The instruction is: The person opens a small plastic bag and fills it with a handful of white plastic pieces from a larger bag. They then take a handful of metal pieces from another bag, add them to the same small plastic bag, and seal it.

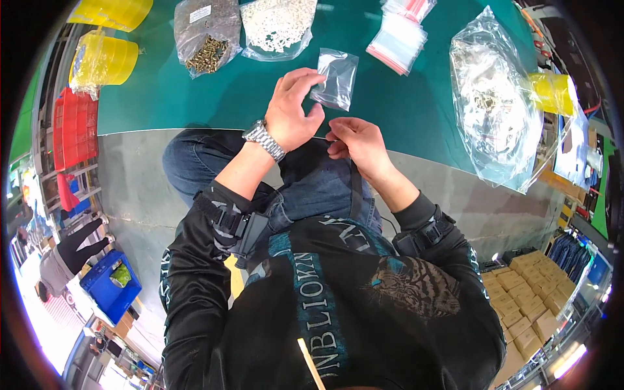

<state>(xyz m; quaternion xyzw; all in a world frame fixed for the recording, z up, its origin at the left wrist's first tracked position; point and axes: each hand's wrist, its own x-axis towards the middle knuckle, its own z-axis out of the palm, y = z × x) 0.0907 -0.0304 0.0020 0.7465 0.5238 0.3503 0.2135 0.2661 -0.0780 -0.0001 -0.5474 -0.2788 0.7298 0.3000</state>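
A small clear plastic bag [337, 81] lies flat on the green tabletop [221, 104]. My left hand [294, 107], with a metal watch at the wrist, is over the table beside it. Its fingertips reach the bag's left edge, and the thumb is spread away from the fingers. By the table's near edge, my right hand [359, 143] has its thumb and fingers drawn together; whatever may be between them is too small or hidden to make out. Farther back lie an opened bag of small brass-coloured metal parts [207, 53] and a bag of small white pieces [278, 36].
A stack of small red-edged zip bags [398, 42] lies at the back. To the right is a large clear bag [497, 110] of parts. Yellow bins [114, 62] stand at the left end, another yellow bin [552, 94] at the right. Cardboard boxes [530, 296] are stacked behind me.
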